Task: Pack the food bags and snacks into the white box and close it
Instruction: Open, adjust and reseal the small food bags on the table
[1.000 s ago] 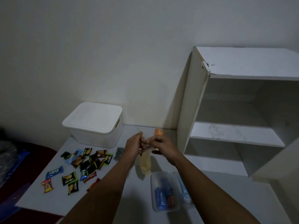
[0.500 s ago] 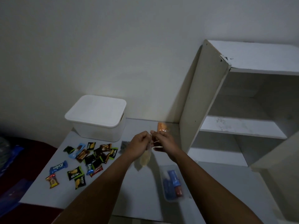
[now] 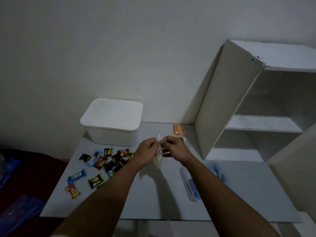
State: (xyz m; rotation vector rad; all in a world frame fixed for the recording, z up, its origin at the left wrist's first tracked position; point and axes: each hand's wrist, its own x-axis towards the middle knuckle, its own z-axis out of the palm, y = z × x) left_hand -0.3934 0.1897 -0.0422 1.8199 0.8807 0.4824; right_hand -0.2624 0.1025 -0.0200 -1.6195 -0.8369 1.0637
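1. White lidded plastic box (image 3: 111,122) sits at the back of the pale grey worktop (image 3: 153,202), lid on. Nothing visibly packed; what is inside I cannot tell.
2. My left hand (image 3: 147,151) and right hand (image 3: 172,148) meet just right of the box and nearer me, both pinching the neck of a small clear plastic food bag (image 3: 159,156). Its pale yellowish contents hang below my fingers, off the worktop. I judge I am twisting or tying it shut.
3. Orange-filled clear bag (image 3: 177,130) lies right of the box, beyond my right hand, with another pale bag just beside it, partly hidden.
4. Scattered small foil-wrapped snacks (image 3: 102,163), black, blue, brown and red, lie in front of the box, none picked up.
5. Clear pack holding blue items (image 3: 191,185) lies well right of the box and nearer me, partly under my right forearm.
6. Judgement: early stage. Left to do: finish this bag, take the lid off, load bags and snacks, refit the lid.
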